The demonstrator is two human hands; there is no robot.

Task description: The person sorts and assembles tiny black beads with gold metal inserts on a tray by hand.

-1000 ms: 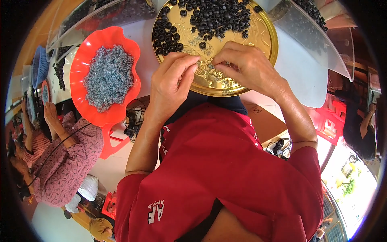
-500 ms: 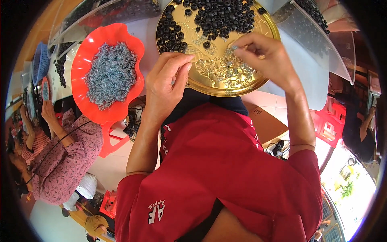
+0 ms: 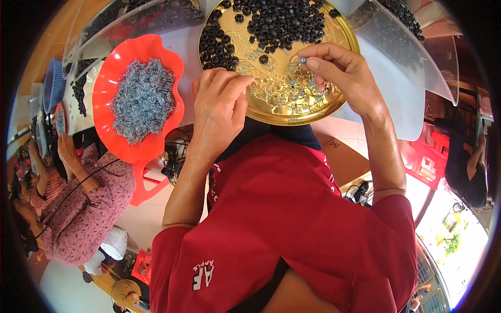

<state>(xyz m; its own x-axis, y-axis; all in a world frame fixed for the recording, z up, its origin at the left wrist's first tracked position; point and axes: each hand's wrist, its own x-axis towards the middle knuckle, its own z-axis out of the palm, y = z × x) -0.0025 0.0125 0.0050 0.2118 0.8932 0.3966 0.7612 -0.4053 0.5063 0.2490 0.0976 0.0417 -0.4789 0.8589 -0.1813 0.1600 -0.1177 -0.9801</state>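
A round gold tray (image 3: 350,32) holds black ring-shaped parts (image 3: 287,26) at its far side and loose small metal springs (image 3: 292,94) nearer me. Over the tray's right part, my right hand (image 3: 342,73) is closed, with a small grey-blue metal spring (image 3: 302,60) pinched between thumb and index finger. My left hand (image 3: 222,101) hangs over the tray's left rim, beside a cluster of black rings. Its fingers are bent and pressed together, and whatever they hold is hidden. Left of it stands a red scalloped bowl (image 3: 104,107) heaped with similar springs (image 3: 143,101).
Clear plastic bins (image 3: 402,57) with black parts flank the tray on the white table (image 3: 407,109). A co-worker in a patterned pink top (image 3: 91,208) sits at the left. Red stools (image 3: 428,161) and a cardboard box (image 3: 344,159) are below the table.
My left hand has turned palm-down and its fingers have bent over the tray's edge. The right hand stays over the tray with its pinch. The view has shifted slightly.
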